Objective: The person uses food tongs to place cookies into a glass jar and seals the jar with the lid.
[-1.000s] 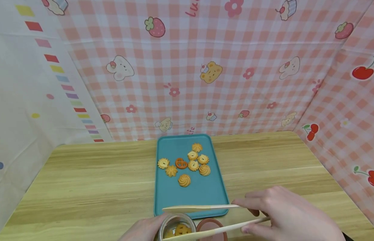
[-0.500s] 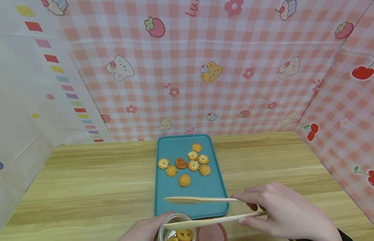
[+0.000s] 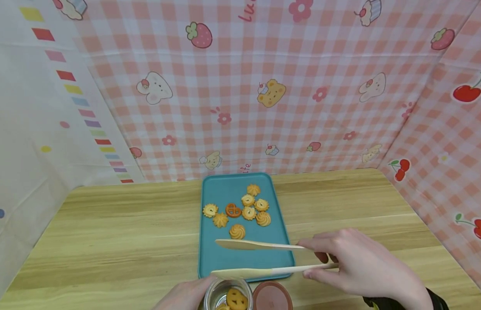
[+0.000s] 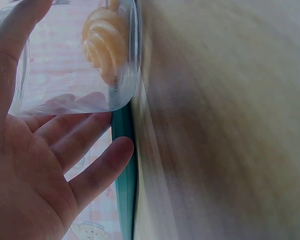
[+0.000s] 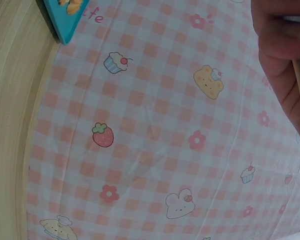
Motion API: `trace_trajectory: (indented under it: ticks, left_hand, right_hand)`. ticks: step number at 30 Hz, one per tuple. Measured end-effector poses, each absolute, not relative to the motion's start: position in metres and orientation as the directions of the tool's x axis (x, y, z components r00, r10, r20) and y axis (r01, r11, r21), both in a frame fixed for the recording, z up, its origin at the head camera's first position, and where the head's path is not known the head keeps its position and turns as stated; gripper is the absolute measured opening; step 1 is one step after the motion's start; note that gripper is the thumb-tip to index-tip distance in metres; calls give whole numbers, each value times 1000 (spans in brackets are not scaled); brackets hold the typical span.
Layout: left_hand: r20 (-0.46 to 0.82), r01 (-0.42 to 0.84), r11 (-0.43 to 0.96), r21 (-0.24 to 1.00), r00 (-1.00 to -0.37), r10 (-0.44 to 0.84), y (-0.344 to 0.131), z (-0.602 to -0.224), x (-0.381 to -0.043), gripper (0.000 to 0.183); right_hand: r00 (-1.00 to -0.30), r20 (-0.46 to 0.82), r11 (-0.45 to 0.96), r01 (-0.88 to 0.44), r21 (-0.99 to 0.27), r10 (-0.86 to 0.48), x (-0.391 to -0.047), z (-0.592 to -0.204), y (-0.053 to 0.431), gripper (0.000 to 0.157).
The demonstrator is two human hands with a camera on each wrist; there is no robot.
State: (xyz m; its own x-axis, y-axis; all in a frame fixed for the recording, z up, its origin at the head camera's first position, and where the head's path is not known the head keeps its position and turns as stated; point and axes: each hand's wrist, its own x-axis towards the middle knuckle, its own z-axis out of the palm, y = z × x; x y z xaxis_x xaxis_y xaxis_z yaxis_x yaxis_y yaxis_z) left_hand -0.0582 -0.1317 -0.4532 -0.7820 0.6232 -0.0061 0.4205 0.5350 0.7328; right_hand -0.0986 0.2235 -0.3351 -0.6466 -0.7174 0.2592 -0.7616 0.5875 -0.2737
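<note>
My left hand (image 3: 187, 295) holds a clear glass jar (image 4: 55, 55) at the bottom of the head view, its thumb and fingers round the wall. Inside lie a round, face-like cookie (image 3: 236, 299) and a swirled butter cookie (image 4: 106, 45). Wooden tongs (image 3: 256, 246) are gripped in my right hand (image 3: 352, 262), arms spread apart with nothing between the tips. The lower arm passes just beyond the jar's rim; the upper one is over the teal tray (image 3: 259, 260). On that tray lie several butter cookies (image 3: 237, 231) and one pretzel (image 3: 233, 210).
A reddish round lid (image 3: 272, 297) lies right beside the jar. The wooden table (image 3: 128, 241) extends to both sides of the tray, and a pink checked cloth (image 3: 240, 107) stands behind it.
The tongs have moved away from over the jar toward the tray, their tips still apart. My right hand moved forward with them. The left hand and jar stay nearly in place.
</note>
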Motion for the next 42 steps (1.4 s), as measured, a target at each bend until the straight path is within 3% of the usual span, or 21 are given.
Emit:
trace_trajectory:
  ticks: [5, 17, 42]
  left_hand:
    - [49, 445, 506, 739, -785, 618, -129, -455, -57, 60]
    - [70, 454, 505, 734, -790, 609, -128, -455, -56, 62]
    - [68, 471, 500, 727, -774, 630, -129, -457, -58, 62]
  right_hand:
    - [-665, 270, 603, -746, -281, -697, -102, -336, 224, 33]
    - [-728, 219, 719, -682, -133, -650, -114, -349, 219, 28]
    - [-788, 114, 768, -616, -176, -605, -137, -384, 209, 21]
